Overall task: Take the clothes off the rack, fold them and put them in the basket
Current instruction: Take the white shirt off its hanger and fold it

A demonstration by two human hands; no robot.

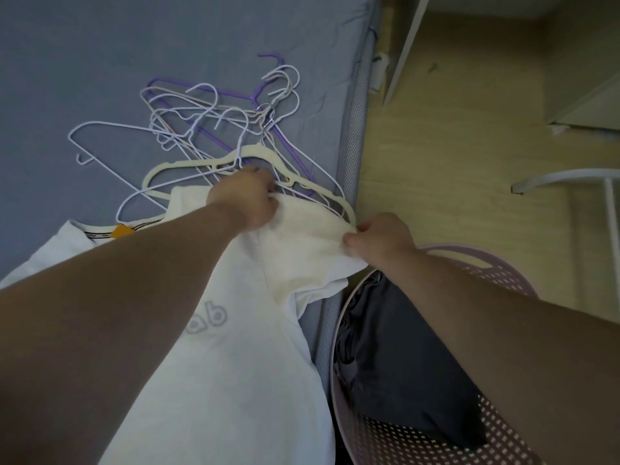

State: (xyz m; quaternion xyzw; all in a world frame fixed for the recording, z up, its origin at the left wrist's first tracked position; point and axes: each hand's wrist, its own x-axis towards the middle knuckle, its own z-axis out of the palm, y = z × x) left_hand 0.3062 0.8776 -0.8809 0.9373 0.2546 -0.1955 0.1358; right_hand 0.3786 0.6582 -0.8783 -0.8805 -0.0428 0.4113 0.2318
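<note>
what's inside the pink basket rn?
A dark grey garment lies in the pink basket, apparently folded. The right forearm crosses over the basket's far side, and the garment hides whatever is below it, so more clothes there cannot be ruled out.

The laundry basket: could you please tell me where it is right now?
In the head view, the pink basket sits at lower right, against the bed, below the right hand, holding a dark garment.
</note>
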